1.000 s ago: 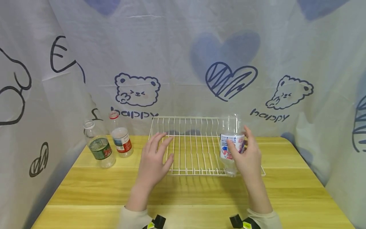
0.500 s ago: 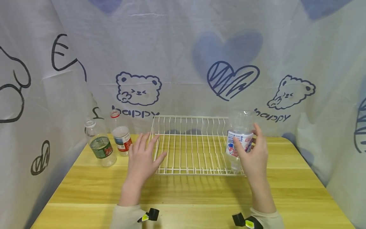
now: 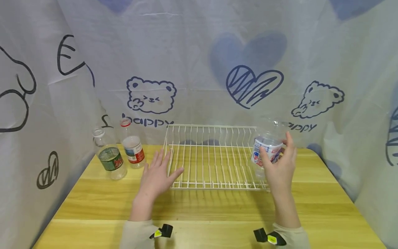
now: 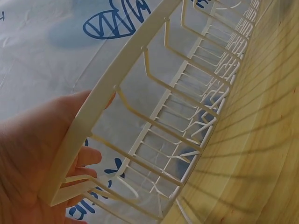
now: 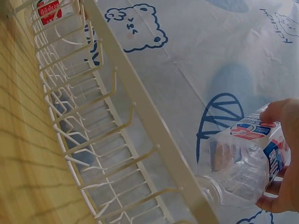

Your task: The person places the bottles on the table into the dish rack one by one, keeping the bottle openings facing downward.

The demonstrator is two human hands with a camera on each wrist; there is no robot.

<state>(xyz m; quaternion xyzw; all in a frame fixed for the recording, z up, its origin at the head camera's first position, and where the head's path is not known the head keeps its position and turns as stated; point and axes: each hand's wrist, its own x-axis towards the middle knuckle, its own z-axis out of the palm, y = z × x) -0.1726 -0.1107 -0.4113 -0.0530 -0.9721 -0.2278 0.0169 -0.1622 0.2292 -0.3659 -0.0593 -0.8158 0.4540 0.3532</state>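
Behind everything we see a pale cloth (image 3: pixel 192 52) drawn with bears and hearts; before it spreads a wooden tabletop (image 3: pixel 186 221) carrying a white wire rack (image 4: pixel 93 112). The left hand (image 3: pixel 155 178) is at the rack's left end, fingers spread; whether they press on it we cannot tell. The right hand (image 3: pixel 281 169) pinches the white-labelled bottle (image 3: pixel 265 150) round its label, at the rack's right end, with the left hand well apart. A green-labelled bottle (image 3: pixel 111 159) and a red-ringed bottle (image 3: pixel 133 150) stand upright left of the rack. The held bottle is inverted, its long axis steep, base leaning right. We judge that the neck's place against the rack matters most; it is close to the rail, contact unclear. Compared with a second ago, the bottle is farther right and more tilted, and the left hand farther left.
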